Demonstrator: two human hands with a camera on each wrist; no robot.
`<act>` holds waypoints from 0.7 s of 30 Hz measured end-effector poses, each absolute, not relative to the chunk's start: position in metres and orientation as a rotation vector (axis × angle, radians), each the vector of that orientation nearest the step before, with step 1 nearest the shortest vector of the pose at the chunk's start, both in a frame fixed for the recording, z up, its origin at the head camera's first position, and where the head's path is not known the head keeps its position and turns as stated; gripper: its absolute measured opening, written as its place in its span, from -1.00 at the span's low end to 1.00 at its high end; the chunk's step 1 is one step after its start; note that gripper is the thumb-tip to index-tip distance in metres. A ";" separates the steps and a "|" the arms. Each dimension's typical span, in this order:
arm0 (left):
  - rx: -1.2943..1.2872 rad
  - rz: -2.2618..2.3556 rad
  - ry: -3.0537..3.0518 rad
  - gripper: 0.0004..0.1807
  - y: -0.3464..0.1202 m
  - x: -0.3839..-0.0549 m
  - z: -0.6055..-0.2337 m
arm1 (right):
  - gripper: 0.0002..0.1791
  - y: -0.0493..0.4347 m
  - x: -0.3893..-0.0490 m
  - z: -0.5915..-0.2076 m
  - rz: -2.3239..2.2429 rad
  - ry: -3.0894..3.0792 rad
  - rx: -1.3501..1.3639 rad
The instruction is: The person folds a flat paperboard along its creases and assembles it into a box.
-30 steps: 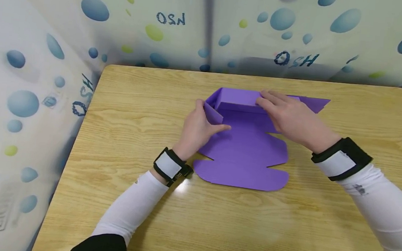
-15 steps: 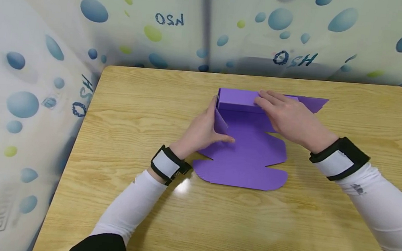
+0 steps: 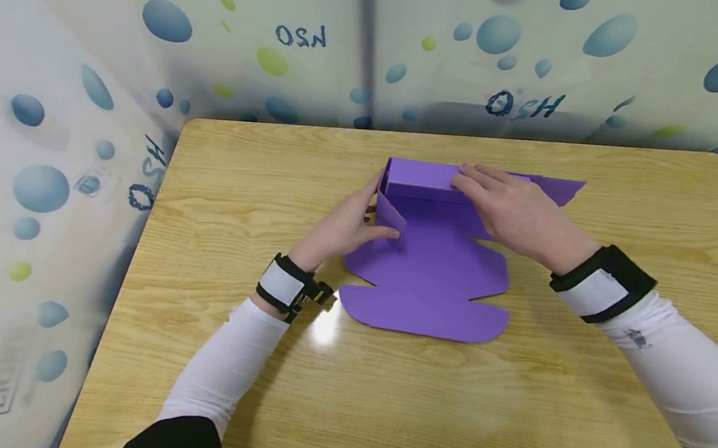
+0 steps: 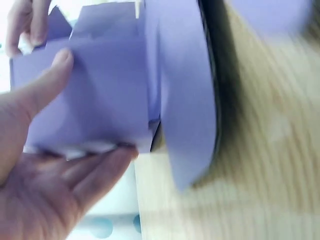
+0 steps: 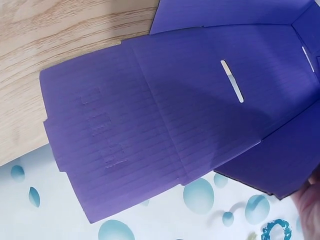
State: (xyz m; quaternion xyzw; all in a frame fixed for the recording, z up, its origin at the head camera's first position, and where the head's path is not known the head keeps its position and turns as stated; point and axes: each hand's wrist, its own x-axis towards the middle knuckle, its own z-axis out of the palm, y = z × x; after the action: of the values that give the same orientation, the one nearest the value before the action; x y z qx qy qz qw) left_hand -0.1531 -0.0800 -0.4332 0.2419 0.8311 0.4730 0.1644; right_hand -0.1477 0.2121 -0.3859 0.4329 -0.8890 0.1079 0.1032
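A purple cardboard box [image 3: 433, 260], partly folded, lies on the wooden table. Its back wall stands up, while the notched front panel lies flat. My left hand [image 3: 349, 223] holds the folded left side wall [image 3: 389, 215], thumb on the inner face and fingers outside. In the left wrist view the thumb lies across a purple panel [image 4: 100, 95] with the fingers beneath it. My right hand [image 3: 509, 213] grips the top of the back wall. A long unfolded side flap [image 5: 145, 115] with a slot beside it fills the right wrist view.
The wooden table [image 3: 432, 411] extends around the box on every side. Behind and to the left hangs a patterned curtain [image 3: 233, 46] with blue and green dots. The box's right flap [image 3: 560, 191] sticks out past my right hand.
My left hand has swung the left side wall inward against the end of the back wall, then shifted slightly left. The right hand has stayed on the back wall.
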 end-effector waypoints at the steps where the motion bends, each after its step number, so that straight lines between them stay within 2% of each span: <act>1: 0.652 1.335 2.419 0.21 -0.078 -0.153 -0.433 | -0.52 0.212 -0.148 -0.386 0.319 -2.621 1.279; 10: 0.430 1.105 2.712 0.20 -0.058 -0.153 -0.430 | -0.53 0.211 -0.147 -0.387 0.293 -2.603 1.294; 21: 0.415 1.186 2.656 0.12 -0.053 -0.158 -0.433 | -0.51 0.213 -0.145 -0.387 0.271 -2.608 1.310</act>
State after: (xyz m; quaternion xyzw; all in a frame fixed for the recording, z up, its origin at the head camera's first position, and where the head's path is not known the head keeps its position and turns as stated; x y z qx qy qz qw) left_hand -0.1577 -0.0526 -0.4329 0.1404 0.8993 0.4014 0.1017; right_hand -0.1448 0.2134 -0.3874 0.4445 -0.8849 0.0920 0.1048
